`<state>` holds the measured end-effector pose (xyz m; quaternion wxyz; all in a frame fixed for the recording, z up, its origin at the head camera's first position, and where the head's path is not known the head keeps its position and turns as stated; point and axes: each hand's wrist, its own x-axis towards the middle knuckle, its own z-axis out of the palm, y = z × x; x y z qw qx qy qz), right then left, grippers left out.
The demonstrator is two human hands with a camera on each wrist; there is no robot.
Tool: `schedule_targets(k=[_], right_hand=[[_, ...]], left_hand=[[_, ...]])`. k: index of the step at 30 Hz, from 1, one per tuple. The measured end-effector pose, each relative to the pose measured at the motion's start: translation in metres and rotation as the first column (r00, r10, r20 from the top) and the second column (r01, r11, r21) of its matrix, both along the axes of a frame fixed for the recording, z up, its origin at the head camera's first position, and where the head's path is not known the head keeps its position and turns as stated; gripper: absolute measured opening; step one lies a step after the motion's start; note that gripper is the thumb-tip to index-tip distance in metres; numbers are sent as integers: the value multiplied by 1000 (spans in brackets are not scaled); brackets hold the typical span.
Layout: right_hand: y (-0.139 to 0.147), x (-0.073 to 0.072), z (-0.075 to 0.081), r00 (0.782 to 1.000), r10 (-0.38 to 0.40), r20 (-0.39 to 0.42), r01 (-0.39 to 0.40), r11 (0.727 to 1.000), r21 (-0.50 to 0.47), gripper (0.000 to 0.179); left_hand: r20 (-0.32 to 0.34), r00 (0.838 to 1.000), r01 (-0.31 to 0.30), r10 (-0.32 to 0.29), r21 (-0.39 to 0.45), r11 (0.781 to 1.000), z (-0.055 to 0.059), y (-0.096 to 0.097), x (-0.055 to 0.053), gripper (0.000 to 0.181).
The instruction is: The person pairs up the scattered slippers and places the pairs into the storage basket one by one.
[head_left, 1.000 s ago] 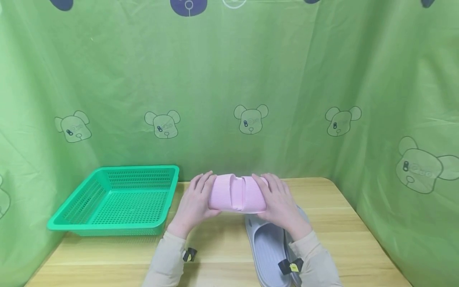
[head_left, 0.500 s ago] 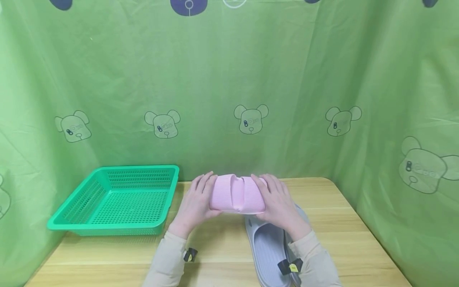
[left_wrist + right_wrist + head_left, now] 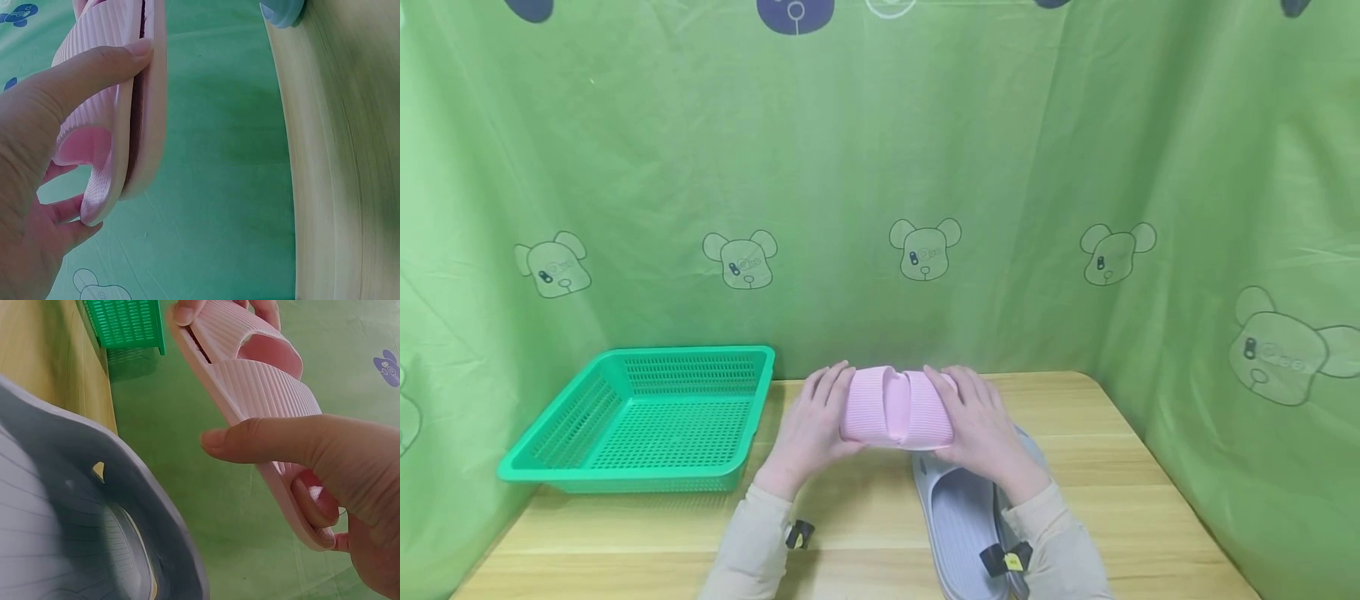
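Observation:
A pair of pink slippers (image 3: 865,408) with ribbed straps is held up over the table in the head view. My left hand (image 3: 808,425) grips one end, and my right hand (image 3: 981,429) grips the other. From the left wrist, the left thumb presses the soles of the pink slippers (image 3: 152,125), which lie against each other with a dark gap between. Seen from the right wrist, the right thumb lies across the pink slippers (image 3: 262,387) near a strap, fingers behind. Beneath the right forearm, grey slippers (image 3: 964,517) rest on the table, partly hidden by the arm.
A green perforated plastic basket (image 3: 752,442) stands at the left on the wooden table (image 3: 857,517). Behind and at both sides hangs a green curtain (image 3: 835,167) printed with bear heads. A grey slipper (image 3: 144,481) looms close in the right wrist view.
The left hand has shifted very slightly right, bringing the hands a touch closer together on the pink slippers. The basket and grey slippers have stayed put.

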<state>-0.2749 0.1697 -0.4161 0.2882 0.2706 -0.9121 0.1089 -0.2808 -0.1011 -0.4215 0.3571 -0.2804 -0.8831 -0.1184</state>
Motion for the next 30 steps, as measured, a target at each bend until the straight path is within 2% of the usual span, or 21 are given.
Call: schedule_targets(k=[11, 21, 30], right_hand=[[-1, 1, 0, 1000, -1, -12, 1, 1000, 10, 114], [-3, -1, -2, 999, 0, -32, 1, 1000, 17, 114], [-3, -2, -3, 999, 9, -39, -9, 1000, 6, 115]], left_hand=[[20, 1000, -11, 11, -15, 1000, -1, 2, 0, 110], [-6, 1000, -11, 11, -26, 1000, 0, 2, 0, 111], [76, 997, -11, 11, 1, 1000, -3, -2, -1, 118]])
